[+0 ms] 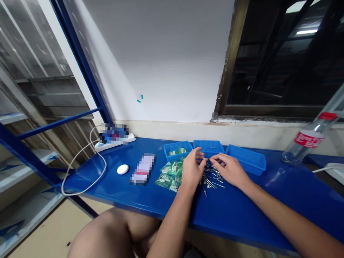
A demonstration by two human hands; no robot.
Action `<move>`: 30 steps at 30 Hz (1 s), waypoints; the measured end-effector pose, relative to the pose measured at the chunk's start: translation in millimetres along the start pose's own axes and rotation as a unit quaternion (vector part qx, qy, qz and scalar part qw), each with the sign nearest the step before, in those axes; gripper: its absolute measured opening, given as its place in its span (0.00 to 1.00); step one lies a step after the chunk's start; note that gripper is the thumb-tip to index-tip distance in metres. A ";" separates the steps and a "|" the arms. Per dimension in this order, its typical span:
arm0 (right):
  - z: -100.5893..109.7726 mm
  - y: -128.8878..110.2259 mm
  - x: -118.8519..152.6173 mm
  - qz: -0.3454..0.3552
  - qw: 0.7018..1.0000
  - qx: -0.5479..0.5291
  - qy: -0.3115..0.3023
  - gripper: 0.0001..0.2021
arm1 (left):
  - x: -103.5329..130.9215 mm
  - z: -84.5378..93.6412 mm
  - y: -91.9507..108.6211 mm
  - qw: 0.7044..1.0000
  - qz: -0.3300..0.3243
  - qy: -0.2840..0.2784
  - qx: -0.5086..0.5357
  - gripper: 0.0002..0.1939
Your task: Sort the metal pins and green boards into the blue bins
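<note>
Rods [208, 182] lie heaped close, likely for reach — left hand [191, 169] and right hand [230, 169] pinch a thin piece [207, 159].

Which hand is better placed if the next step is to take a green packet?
Probably the left hand: it is beside the green packets, while the right hand is farther off, by the loose metal pieces. Both hands seem to hold a thin part, so the left may need to let go first.

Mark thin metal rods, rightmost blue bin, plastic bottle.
Thin metal rods [209, 180]: head view, middle of pile.
Rightmost blue bin [256, 168]: head view, near wall.
Plastic bottle [308, 139]: head view, red label.
</note>
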State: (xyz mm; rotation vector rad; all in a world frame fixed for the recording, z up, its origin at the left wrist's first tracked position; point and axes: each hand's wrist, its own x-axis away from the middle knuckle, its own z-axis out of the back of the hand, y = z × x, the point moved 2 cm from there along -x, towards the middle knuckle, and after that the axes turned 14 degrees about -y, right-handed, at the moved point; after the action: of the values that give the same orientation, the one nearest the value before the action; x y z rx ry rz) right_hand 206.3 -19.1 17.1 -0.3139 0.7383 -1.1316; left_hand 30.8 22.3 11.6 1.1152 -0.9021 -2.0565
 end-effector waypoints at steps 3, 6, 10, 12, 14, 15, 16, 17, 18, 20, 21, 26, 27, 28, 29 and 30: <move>-2.8 5.5 -0.5 -0.019 1.000 -0.017 -0.001 0.14 | -0.1 1.6 2.5 0.999 0.020 0.015 0.020 0.21; -5.4 12.3 -1.1 -0.034 0.997 -0.072 0.023 0.15 | 0.0 2.6 5.9 0.998 0.048 0.022 0.030 0.17; -6.6 9.2 -1.0 -0.020 0.997 -0.070 0.019 0.15 | -0.4 2.6 8.8 0.999 0.047 0.000 0.026 0.11; -6.7 4.5 -0.6 -0.014 0.999 -0.040 0.003 0.15 | -0.7 2.2 8.8 0.999 0.033 -0.009 0.030 0.14; -6.9 2.3 -0.4 -0.012 1.000 -0.024 -0.005 0.14 | -0.8 1.5 8.5 0.999 0.012 -0.020 0.042 0.17; -7.3 2.9 -0.5 -0.012 1.000 -0.025 -0.007 0.14 | -0.7 1.1 8.4 0.999 0.001 -0.025 0.045 0.18; -7.8 4.5 -0.7 -0.012 0.999 -0.031 -0.010 0.13 | -0.4 0.8 8.5 0.999 -0.009 -0.029 0.042 0.19; -8.4 7.0 -1.0 -0.011 0.999 -0.042 -0.013 0.13 | 0.1 0.7 8.5 0.999 -0.015 -0.029 0.034 0.20; -9.1 10.2 -1.3 -0.012 0.998 -0.059 -0.014 0.13 | 0.7 0.7 8.6 0.999 -0.019 -0.029 0.018 0.20; -10.0 17.2 -2.0 -0.023 0.994 -0.104 -0.011 0.14 | 2.1 0.9 8.7 0.999 -0.019 -0.030 -0.031 0.18; -10.2 20.4 -2.3 -0.033 0.991 -0.127 -0.009 0.14 | 2.9 0.8 8.7 0.997 -0.016 -0.033 -0.063 0.16; -6.6 26.8 -4.4 -0.081 0.979 -0.186 0.004 0.20 | 5.8 -0.5 8.4 0.978 0.001 -0.074 -0.194 0.08; -5.4 27.3 -5.2 -0.085 0.978 -0.191 0.007 0.21 | 6.2 -0.4 8.7 0.976 0.001 -0.076 -0.205 0.08; -4.3 28.1 -6.1 -0.090 0.976 -0.197 0.007 0.21 | 6.4 0.0 9.0 0.975 0.003 -0.074 -0.211 0.08; -3.6 29.3 -7.1 -0.094 0.974 -0.204 0.007 0.22 | 6.7 0.6 9.5 0.974 0.005 -0.071 -0.216 0.08; -3.0 31.1 -8.2 -0.098 0.973 -0.211 0.007 0.22 | 6.8 1.3 9.9 0.973 0.008 -0.067 -0.219 0.08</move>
State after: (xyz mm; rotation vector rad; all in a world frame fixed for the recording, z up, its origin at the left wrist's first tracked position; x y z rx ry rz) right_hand 224.3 1.6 0.1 -0.7521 0.9759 -1.1559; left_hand 28.6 11.7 17.0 0.7355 -0.4757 -2.1938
